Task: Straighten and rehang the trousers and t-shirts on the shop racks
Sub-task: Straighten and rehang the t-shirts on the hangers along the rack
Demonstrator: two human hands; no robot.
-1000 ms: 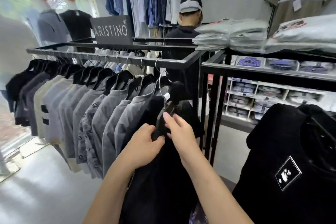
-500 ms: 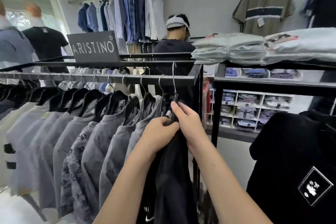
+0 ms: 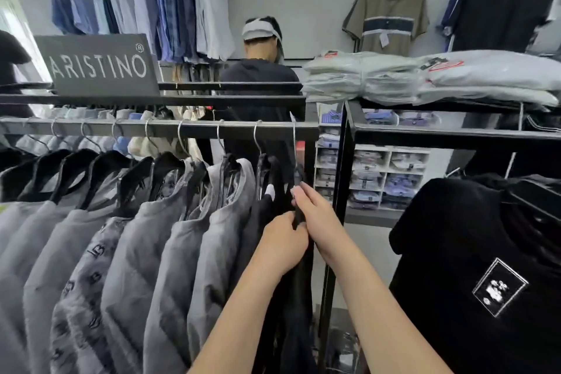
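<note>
Hanging last on the rail (image 3: 182,130), the black garment (image 3: 299,297) drops straight below our fingers (image 3: 303,195), its wire hook (image 3: 294,146) just above them; we judge it light, soft and limp, apt to slip its hanger, so best taken at the stiff hanger neck. Our left hand (image 3: 282,241) curls round the cloth there and our right hand (image 3: 320,217) pinches it from the opposite side. Grey t-shirts (image 3: 158,252) crowd beside our left knuckles.

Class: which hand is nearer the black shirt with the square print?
Right. The right hand, gripping a black garment, is left of that shirt; the left hand grips further left.
</note>
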